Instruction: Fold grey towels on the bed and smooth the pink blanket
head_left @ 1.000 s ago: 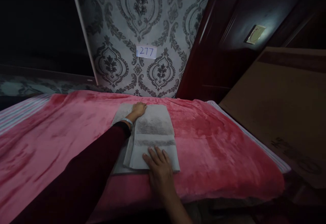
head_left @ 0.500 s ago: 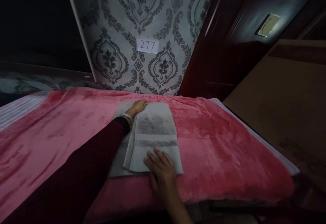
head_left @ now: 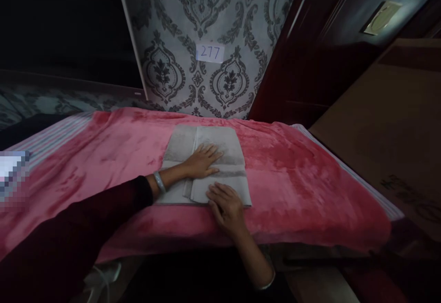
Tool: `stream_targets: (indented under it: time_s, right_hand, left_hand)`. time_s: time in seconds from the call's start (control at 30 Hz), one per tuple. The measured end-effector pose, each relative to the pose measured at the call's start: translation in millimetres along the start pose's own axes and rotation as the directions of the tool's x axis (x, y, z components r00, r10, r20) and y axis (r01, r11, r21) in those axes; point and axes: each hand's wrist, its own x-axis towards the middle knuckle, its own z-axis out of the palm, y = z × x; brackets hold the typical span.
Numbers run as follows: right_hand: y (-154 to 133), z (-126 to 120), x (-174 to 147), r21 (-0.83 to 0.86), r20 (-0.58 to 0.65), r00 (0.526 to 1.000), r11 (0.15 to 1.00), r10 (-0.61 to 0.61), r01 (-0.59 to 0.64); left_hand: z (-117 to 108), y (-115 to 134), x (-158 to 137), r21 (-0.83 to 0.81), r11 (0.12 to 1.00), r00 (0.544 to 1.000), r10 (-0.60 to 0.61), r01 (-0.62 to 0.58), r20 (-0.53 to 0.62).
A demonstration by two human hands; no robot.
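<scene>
The left hand (head_left: 202, 161) lies flat on folded grey cloth (head_left: 230, 144), the right hand (head_left: 228, 207) rests on its five o'clock edge; pink blanket (head_left: 296, 183) spreads beneath, a cardboard box (head_left: 382, 110) at three o'clock.

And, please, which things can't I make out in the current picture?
In the head view:
Folded grey cloth: parts covered by left hand and right hand.
Cardboard box: cut off by right edge; its marking is too dim to read.
Dark panel: cut off by left and top edges.
Object at left edge: pixelated.
</scene>
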Motion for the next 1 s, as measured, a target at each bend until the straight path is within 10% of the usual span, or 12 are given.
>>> stream_targets:
  time_s: [0.2, 0.43, 0.83, 1.0]
  right_hand:
    - [8, -23, 21, 0.090, 0.052, 0.994, 0.990, 0.101, -0.105]
    - [63, -28, 111, -0.312, 0.157, 0.939, 0.917, 0.307, -0.247]
    - [93, -7, 141, -0.496, 0.523, 0.773, 0.866, 0.359, -0.066]
    - [97, 7, 192, -0.479, 0.525, 0.811, 0.877, 0.258, 0.031]
  left_hand:
    - [1, 6, -12, -0.016, 0.998, 0.998, -0.062, 0.062, 0.018]
    - [6, 17, -45, -0.020, 0.994, 0.993, -0.112, 0.111, -0.042]
    - [18, 20, -56, -0.098, 0.986, 0.981, -0.149, 0.137, -0.123]
    - [18, 21, -58, -0.140, 0.982, 0.983, -0.146, 0.130, -0.114]
